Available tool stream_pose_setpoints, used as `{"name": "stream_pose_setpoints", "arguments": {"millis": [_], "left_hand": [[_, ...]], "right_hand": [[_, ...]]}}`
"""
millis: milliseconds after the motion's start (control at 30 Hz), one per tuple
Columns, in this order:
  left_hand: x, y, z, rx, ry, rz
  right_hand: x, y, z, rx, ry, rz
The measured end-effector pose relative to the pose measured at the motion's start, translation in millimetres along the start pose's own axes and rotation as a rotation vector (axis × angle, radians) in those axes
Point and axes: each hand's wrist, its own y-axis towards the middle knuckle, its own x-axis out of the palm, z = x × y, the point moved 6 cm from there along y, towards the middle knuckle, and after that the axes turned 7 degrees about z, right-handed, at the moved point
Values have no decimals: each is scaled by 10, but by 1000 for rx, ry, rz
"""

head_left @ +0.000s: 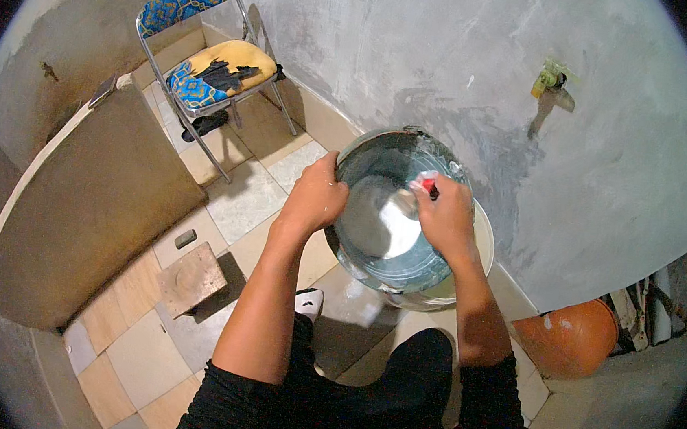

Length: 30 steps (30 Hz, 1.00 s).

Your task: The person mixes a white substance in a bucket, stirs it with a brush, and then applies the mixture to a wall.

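Observation:
A dark grey bucket [360, 253] is tilted in front of me, with its mouth facing up toward me. My left hand [312, 195] grips its left rim, the fingers wrapped over the edge and partly hidden. Inside lies a pool of white, wet-looking material [399, 232], and pale smears streak the wall. Reaching into the bucket, my right hand [448, 219] is closed round a red-handled tool [429, 186]. The tool's working end is pale and mostly coated or blurred, so I cannot tell its exact kind. White residue marks my right fingers.
Beneath the grey bucket shows a white bucket [485, 235]. An orange bucket [568, 339] lies tipped at the right. A torn-seated folding chair [213, 68], a low wall [90, 217], a small block stool [191, 279] and a yellowish wall tap [547, 79] stand around.

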Motion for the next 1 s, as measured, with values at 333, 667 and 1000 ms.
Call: {"name": "stream_pose_setpoints", "arguments": {"millis": [333, 667, 1000], "left_hand": [[-19, -4, 9, 4, 17, -25], [-41, 33, 32, 60, 57, 26], [-101, 66, 78, 47, 50, 29]], "right_hand": [[178, -48, 91, -14, 95, -25], [312, -276, -157, -24, 112, -143], [228, -288, 73, 61, 31, -113]]}}
